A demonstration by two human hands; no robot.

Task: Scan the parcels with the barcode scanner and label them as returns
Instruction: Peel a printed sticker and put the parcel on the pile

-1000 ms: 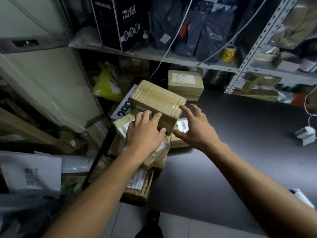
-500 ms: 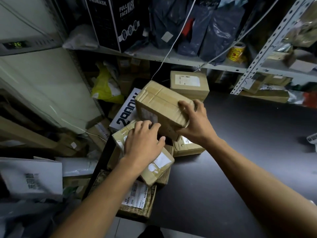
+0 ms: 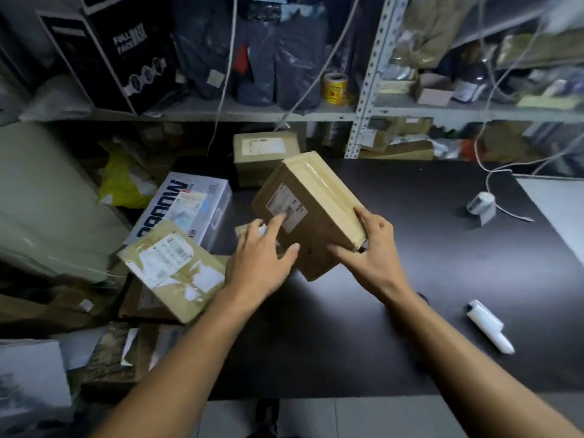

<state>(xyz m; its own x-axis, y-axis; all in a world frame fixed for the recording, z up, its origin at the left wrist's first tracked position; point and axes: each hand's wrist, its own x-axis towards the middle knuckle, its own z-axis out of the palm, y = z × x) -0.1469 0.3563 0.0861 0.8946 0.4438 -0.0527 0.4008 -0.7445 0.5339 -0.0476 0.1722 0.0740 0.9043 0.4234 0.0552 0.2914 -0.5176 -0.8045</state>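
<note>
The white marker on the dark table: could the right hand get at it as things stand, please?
Probably not yet: the path to the white marker is clear, but the right hand grips the taped parcel.

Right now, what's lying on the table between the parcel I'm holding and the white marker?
Nothing: in the head view only bare black table runs from the held parcel to the white marker.

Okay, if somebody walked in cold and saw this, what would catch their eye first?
Probably the taped brown parcel tilted up over the middle of the black table, gripped by the right hand with the left hand touching its label. Next, the heap of parcels piled at the table's left edge.
</note>
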